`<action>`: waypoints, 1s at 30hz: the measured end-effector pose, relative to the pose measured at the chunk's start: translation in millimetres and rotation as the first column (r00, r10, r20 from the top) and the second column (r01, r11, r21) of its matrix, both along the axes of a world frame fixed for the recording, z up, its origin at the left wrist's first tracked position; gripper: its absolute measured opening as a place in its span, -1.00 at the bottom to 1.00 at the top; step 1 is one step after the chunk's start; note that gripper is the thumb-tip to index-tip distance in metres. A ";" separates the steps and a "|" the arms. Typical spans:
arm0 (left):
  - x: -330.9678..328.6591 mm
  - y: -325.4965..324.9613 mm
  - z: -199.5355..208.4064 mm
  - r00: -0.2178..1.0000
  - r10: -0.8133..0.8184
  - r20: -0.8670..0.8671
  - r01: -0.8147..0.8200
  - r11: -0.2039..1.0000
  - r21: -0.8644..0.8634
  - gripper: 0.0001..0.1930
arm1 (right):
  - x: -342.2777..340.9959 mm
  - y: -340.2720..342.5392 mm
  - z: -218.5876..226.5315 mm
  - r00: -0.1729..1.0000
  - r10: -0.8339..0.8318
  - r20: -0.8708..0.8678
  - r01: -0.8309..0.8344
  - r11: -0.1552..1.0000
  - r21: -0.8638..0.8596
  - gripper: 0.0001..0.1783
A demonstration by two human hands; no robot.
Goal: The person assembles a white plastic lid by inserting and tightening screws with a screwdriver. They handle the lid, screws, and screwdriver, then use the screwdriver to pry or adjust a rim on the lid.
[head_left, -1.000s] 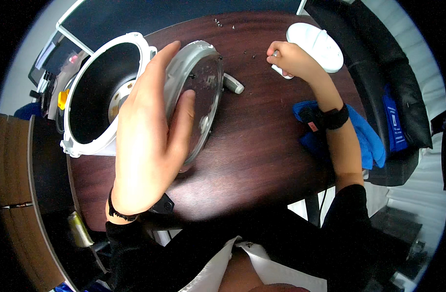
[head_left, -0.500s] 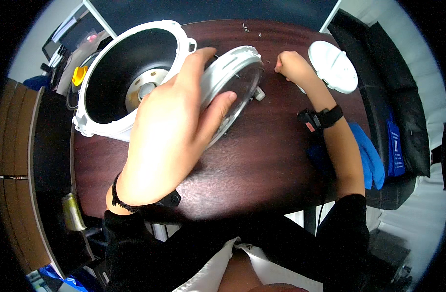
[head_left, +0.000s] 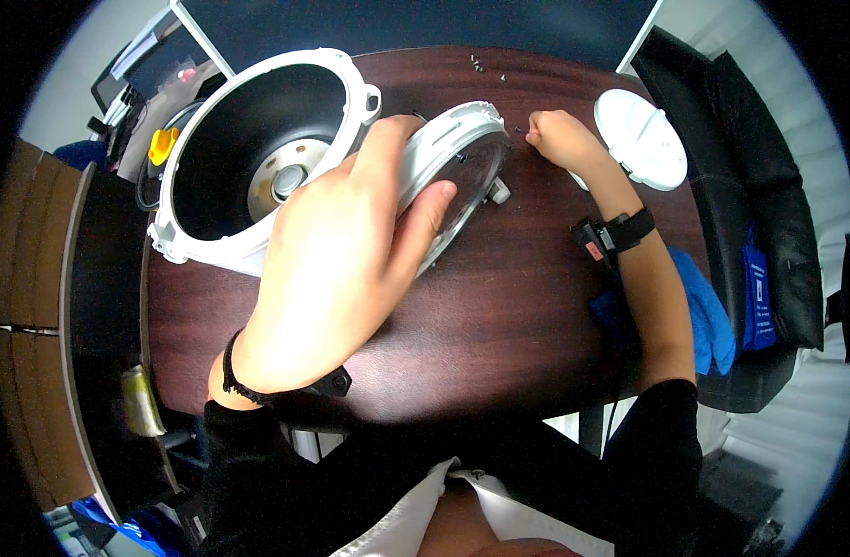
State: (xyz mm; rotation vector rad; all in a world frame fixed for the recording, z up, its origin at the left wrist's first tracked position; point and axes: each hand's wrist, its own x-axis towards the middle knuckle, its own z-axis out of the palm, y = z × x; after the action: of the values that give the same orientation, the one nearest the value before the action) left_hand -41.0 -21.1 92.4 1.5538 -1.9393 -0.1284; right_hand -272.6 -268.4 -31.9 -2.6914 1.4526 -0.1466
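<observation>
Right of the white cooker body on the dark surface, the left hand grasps the tilted, white-rimmed lid. Near the white oval cover, the right hand is clenched; whether it holds anything cannot be determined.

Hands: two — left hand and right hand. White cooker body: one. Lid with clear panel: one. White oval cover: one. White piece, mostly hidden beneath the right forearm: one. Grey-white stub behind lid: one. Screws: at least four, too tiny for an exact count. Black wristbands: two, one per wrist. Blue cloth: one visible heap. Yellow piece: one. Blue bag: one. Brown table: one — black couch: one.
</observation>
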 end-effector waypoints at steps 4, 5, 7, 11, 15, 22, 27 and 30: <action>-5.2 1.3 4.7 0.996 0.040 -0.084 -0.038 0.999 0.030 -0.60 | -14.8 8.5 24.9 0.981 0.005 0.192 -0.001 1.000 -0.020 -0.81; -6.2 1.0 4.5 0.996 0.027 -0.084 -0.025 1.000 0.016 -0.59 | -19.1 12.4 32.7 0.965 0.020 0.262 -0.009 0.999 -0.041 -0.81; -5.2 1.2 3.1 0.996 0.002 -0.086 -0.002 1.000 -0.004 -0.58 | -12.0 37.8 75.0 0.908 -0.070 0.413 -0.045 0.964 0.262 -0.81; -3.3 1.4 5.2 0.994 -0.048 -0.098 0.048 0.999 0.002 -0.64 | -2.6 78.9 113.8 0.701 0.083 0.708 -0.327 0.920 0.216 -0.82; -3.5 -6.3 -1.8 0.992 -0.090 -0.091 0.086 0.995 -0.051 -0.68 | 29.4 120.6 109.8 0.331 0.287 0.899 -0.500 0.861 -0.091 -0.81; -3.1 -3.5 -3.8 1.000 0.023 -0.002 -0.023 0.999 -0.030 -0.59 | 37.6 122.6 93.8 0.270 0.227 0.936 -0.527 0.848 -0.054 -0.83; 4.5 2.1 7.8 0.993 -0.039 0.111 0.035 0.999 0.039 -0.66 | 34.4 113.3 91.7 0.268 0.044 0.963 -0.410 0.909 0.073 -0.82; 6.3 1.5 8.7 0.992 -0.042 0.123 0.032 0.996 0.079 -0.71 | 32.4 106.9 91.7 0.261 -0.049 0.964 -0.386 0.910 0.151 -0.82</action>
State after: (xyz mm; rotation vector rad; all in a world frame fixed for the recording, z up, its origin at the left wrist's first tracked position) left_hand -34.6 -19.6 101.1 1.6099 -2.0826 -0.1255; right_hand -240.1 -161.5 59.8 -1.6951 0.6239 -1.1510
